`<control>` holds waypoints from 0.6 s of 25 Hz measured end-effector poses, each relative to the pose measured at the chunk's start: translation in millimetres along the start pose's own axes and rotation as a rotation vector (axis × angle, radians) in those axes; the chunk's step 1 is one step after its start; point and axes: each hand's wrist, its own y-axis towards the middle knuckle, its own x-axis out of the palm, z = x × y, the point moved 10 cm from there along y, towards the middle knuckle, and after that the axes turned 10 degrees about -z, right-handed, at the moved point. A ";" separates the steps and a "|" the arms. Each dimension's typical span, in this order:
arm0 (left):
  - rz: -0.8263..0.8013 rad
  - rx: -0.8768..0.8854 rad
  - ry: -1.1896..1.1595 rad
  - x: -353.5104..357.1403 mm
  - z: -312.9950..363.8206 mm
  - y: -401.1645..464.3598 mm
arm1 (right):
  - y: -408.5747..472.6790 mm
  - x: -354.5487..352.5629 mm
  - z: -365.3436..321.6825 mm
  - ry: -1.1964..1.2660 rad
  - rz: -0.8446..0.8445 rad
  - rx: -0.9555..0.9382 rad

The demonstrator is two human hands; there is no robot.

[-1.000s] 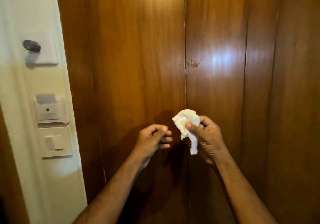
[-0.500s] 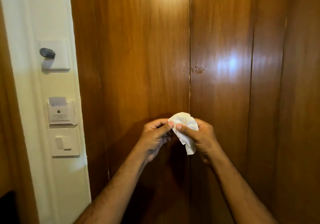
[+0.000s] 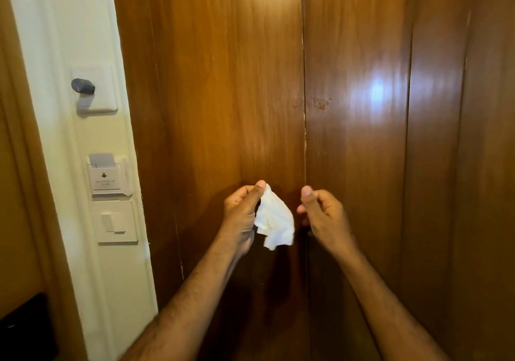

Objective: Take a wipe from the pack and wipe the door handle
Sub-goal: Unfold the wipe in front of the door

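Left hand (image 3: 241, 215) pinches the crumpled white wipe (image 3: 274, 219); right hand (image 3: 323, 215) is loosely curled, empty. Key-card holder (image 3: 107, 178) text is too blurry.

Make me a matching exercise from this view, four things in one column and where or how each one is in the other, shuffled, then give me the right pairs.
Things:
1. wipe
2. right hand
3. key card
4. dark knob

States:
A. sticks out of the wall plate highest on the white wall
B. hangs crumpled, pinched in the left hand
C. stands in the wall slot above the light switch
D. holds nothing, thumb up, beside the wipe

Pairs: 1-B, 2-D, 3-C, 4-A
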 end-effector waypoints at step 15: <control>-0.257 -0.084 0.230 28.1 -9.9 -18.0 | -6.6 4.4 -3.4 0.186 -0.020 -0.050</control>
